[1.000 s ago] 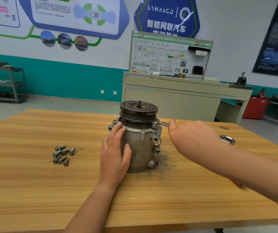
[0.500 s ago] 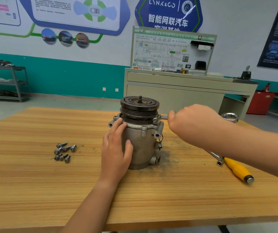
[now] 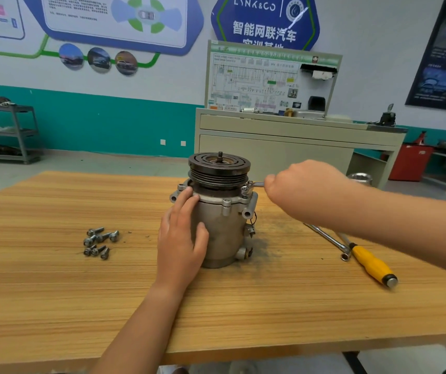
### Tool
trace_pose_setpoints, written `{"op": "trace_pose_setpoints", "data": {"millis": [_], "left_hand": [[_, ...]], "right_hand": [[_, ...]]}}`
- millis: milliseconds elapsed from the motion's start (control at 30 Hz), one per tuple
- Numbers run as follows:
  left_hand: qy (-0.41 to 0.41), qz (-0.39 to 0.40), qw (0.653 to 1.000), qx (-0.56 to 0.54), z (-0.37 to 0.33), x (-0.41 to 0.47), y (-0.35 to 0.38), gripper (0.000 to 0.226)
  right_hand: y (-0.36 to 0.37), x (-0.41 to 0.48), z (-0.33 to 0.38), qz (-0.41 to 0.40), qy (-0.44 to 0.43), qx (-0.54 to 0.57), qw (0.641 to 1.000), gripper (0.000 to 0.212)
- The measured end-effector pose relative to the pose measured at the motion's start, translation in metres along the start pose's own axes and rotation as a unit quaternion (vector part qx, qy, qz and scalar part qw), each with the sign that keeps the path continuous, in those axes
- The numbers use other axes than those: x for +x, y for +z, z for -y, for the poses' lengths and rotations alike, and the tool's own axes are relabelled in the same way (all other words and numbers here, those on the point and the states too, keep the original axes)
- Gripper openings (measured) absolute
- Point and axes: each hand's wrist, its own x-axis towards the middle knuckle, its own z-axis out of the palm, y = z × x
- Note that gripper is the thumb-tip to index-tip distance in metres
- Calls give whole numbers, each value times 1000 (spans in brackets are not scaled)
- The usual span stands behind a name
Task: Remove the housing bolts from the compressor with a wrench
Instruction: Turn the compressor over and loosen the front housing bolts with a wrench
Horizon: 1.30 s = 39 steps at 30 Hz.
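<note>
On the middle of the wooden bench (image 3: 54,292) the compressor (image 3: 224,228) stands upright, pulley end up. The left hand (image 3: 180,241) presses flat against its near-left side, fingers straight up to the flange, thumb spread across the front. The right hand (image 3: 300,184) is fisted round a wrench (image 3: 255,185) whose head sits on a housing bolt (image 3: 244,188) at the flange's right. Loose bolts (image 3: 99,242) cluster well to the left; a yellow-handled tool (image 3: 373,265) lies to the right.

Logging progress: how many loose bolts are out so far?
7 bolts, all in one pile left of the compressor: four in the upper row, three in the lower. They overlap, so one may be hidden.
</note>
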Motion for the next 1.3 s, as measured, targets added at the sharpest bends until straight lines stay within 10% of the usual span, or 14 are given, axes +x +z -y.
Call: {"op": "trace_pose_setpoints", "data": {"millis": [900, 1300], "left_hand": [[-1, -2, 1000, -9, 1, -1, 0, 51], [0, -1, 1000, -18, 0, -1, -1, 52]], "right_hand": [[32, 10, -8, -54, 53, 77, 994, 31], [21, 12, -17, -70, -16, -50, 996, 41]]}}
